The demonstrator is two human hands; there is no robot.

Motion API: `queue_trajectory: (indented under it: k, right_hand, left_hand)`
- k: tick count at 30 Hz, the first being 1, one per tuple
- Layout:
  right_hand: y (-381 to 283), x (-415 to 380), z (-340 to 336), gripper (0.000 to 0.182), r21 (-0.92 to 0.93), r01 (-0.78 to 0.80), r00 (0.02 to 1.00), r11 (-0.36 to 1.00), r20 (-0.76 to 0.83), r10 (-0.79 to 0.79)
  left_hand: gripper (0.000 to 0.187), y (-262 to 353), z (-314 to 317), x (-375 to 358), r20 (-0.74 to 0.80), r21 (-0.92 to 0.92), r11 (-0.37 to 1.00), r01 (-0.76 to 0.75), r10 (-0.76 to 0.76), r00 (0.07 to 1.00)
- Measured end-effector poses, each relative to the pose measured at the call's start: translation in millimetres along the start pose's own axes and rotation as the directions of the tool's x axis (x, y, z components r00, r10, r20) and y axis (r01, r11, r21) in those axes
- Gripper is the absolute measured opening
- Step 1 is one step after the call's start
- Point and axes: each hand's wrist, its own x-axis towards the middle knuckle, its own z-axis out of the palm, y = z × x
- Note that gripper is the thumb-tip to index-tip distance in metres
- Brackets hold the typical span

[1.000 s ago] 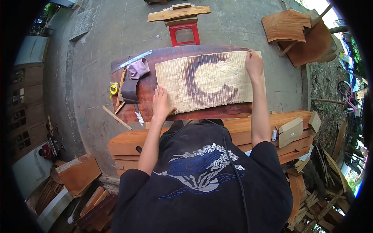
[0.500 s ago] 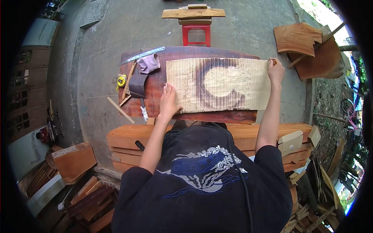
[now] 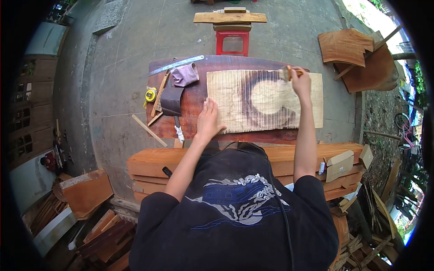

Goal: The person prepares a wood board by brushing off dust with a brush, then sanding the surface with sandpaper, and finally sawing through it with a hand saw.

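Observation:
A pale, ridged wooden board (image 3: 228, 101) with a dark, scorched-looking ring lies on the reddish wooden tabletop (image 3: 196, 110). My left hand (image 3: 209, 119) rests on the board's lower left edge, its fingers stretched out. Near the board's upper right part, my right hand (image 3: 301, 84) grips a brush (image 3: 289, 73) with an orange-brown handle. The brush's pale bristles point left, over the board by the ring's top; whether they touch the wood cannot be made out.
Left of the board lie a metal ruler (image 3: 178, 64), a purple cloth (image 3: 185, 75), a dark sheet (image 3: 172, 101), a yellow tape measure (image 3: 150, 94) and thin wood strips (image 3: 149, 131). A red stool (image 3: 232, 41) stands beyond. Stacked timber (image 3: 149, 161) is close to my body.
My right hand has moved left with the brush, from the board's right edge to near the ring's top. In view, the board and table have shifted slightly right; my left hand stays on the board.

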Motion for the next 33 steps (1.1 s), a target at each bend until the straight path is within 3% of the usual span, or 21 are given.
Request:
queue_trajectory:
  k: [1, 4, 5, 7, 8, 9, 11, 13, 15, 16, 17, 18, 19, 22, 23, 25, 26, 27, 30, 31, 33]
  right_hand:
    - [28.3, 16.4, -13.6, 0.028, -0.058, -0.037, 0.991, 0.998, -0.129, 0.029]
    - [21.6, 21.9, -11.0, 0.027, -0.406, -0.039, 0.97, 0.913, -0.236, -0.063]
    - [12.9, 17.4, 15.1, 0.026, -0.368, 0.009, 0.987, 0.93, -0.144, -0.066]
    - [-66.4, -26.1, 83.1, 0.02, -0.292, 0.109, 0.994, 0.95, 0.047, -0.1]
    - [-85.8, -48.2, 125.8, 0.016, -0.279, 0.315, 0.948, 0.907, 0.049, -0.314]
    - [-124.7, -81.4, 148.7, 0.015, -0.107, 0.403, 0.915, 0.909, 0.08, -0.397]
    - [-156.2, -116.0, 177.7, 0.022, 0.173, 0.525, 0.761, 0.833, 0.342, -0.551]
    - [-157.6, -113.4, 169.4, 0.024, 0.248, 0.393, 0.762, 0.885, 0.451, -0.465]
    - [-127.6, -85.1, 129.7, 0.024, 0.311, 0.169, 0.912, 0.935, 0.31, -0.269]
    - [-103.1, -62.9, 102.5, 0.024, 0.252, -0.003, 0.951, 0.968, 0.299, -0.075]
    - [-41.5, -33.5, 86.6, 0.026, 0.341, 0.007, 0.989, 0.94, 0.135, -0.057]
    - [10.4, -10.1, 63.9, 0.025, 0.319, 0.002, 0.999, 0.948, -0.032, 0.008]
    - [25.9, -5.6, 30.2, 0.026, 0.095, -0.006, 0.986, 0.995, -0.168, 0.022]
    - [11.2, -34.0, 17.8, 0.026, -0.257, -0.076, 0.941, 0.963, -0.339, -0.016]
    - [-2.8, -50.1, 38.8, 0.025, -0.194, -0.017, 0.968, 0.981, -0.249, -0.032]
    - [-79.0, -111.0, 84.0, 0.024, -0.25, -0.04, 0.996, 0.967, 0.063, 0.058]
    - [-83.9, -142.3, 116.8, 0.023, -0.245, 0.207, 0.978, 0.947, 0.071, -0.195]
    - [-111.6, -174.5, 127.4, 0.022, -0.136, 0.228, 0.955, 0.964, 0.223, -0.194]
    - [-108.6, -200.1, 117.5, 0.023, 0.148, 0.251, 0.925, 0.956, 0.255, -0.283]
    - [-99.5, -188.9, 91.1, 0.024, 0.134, 0.065, 0.96, 0.989, 0.26, -0.098]
    - [-32.2, -154.2, 48.7, 0.024, 0.114, -0.089, 0.996, 0.989, 0.036, 0.085]
  left_hand:
    - [0.118, -2.0, -2.4, 0.1, 0.008, -0.001, 1.0, -0.012, 0.012, 1.0]
    - [0.114, -9.5, -1.9, -1.2, 0.006, -0.022, 0.999, -0.044, 0.044, 0.999]
    - [0.112, -12.0, -2.1, -1.1, 0.002, -0.03, 0.998, -0.061, 0.061, 0.998]
    - [0.11, -15.7, -1.6, -2.0, -0.009, -0.044, 0.995, -0.085, 0.084, 0.996]
    - [0.108, -17.7, -1.9, -2.1, -0.014, -0.05, 0.994, -0.099, 0.098, 0.995]
    - [0.107, -21.1, -2.8, -1.3, -0.016, -0.051, 0.992, -0.114, 0.113, 0.993]
    - [0.105, -27.6, -2.9, -2.2, -0.014, -0.055, 0.988, -0.148, 0.147, 0.989]
    - [0.104, -33.7, -2.5, -1.0, -0.027, -0.063, 0.982, -0.179, 0.178, 0.984]
    - [0.102, -40.4, 1.2, -5.0, -0.027, -0.075, 0.977, -0.201, 0.2, 0.979]
    - [0.102, -43.7, 3.8, -4.3, -0.029, -0.081, 0.974, -0.211, 0.209, 0.977]
    - [0.101, -46.2, 4.7, -2.3, -0.033, -0.084, 0.971, -0.222, 0.22, 0.975]
    - [0.101, -46.6, 2.6, -1.8, -0.005, -0.118, 0.971, -0.207, 0.208, 0.978]
    - [0.102, -47.5, 1.2, -2.7, 0.007, -0.107, 0.971, -0.213, 0.215, 0.977]
    - [0.105, -52.6, -0.7, 0.6, 0.025, -0.061, 0.965, -0.256, 0.258, 0.966]
    - [0.107, -54.5, 0.5, 2.1, 0.017, -0.043, 0.96, -0.275, 0.276, 0.961]
    - [0.11, -56.6, 3.2, 0.1, 0.015, -0.036, 0.951, -0.307, 0.308, 0.951]
    - [0.111, -58.6, 2.0, -0.3, 0.015, -0.043, 0.946, -0.32, 0.321, 0.947]
    - [0.113, -60.6, -0.3, 1.0, 0.01, -0.049, 0.942, -0.333, 0.334, 0.943]
    - [0.116, -67.3, -5.3, 3.1, 0.061, -0.053, 0.933, -0.355, 0.358, 0.932]
    - [0.117, -68.9, -4.7, 0.7, 0.06, -0.063, 0.932, -0.357, 0.361, 0.931]
    - [0.118, -68.2, -5.5, 2.5, 0.044, -0.084, 0.927, -0.365, 0.369, 0.928]
